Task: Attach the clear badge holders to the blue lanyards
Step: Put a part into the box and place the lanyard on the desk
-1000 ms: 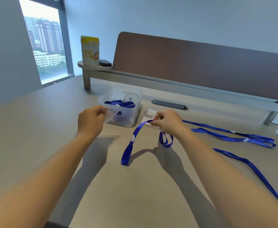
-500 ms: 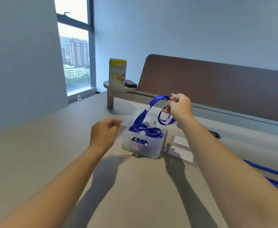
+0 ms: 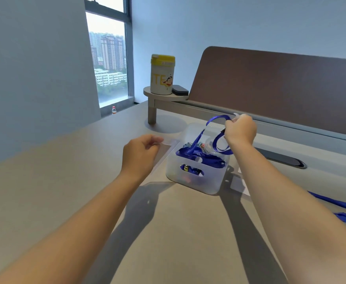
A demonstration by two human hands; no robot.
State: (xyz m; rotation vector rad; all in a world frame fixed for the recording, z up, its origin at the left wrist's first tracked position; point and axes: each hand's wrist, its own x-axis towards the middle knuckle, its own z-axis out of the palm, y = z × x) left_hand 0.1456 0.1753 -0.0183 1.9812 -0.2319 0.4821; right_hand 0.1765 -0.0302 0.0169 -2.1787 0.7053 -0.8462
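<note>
Right hand grips a blue lanyard above the clear bin, left hand pinches a badge holder; trailing strap may snag bin contents.

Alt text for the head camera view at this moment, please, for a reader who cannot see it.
Above a translucent plastic bin of blue lanyards on a beige table, the right hand grips a blue lanyard that trails into the bin. The left hand pinches a clear badge holder beside the bin.
</note>
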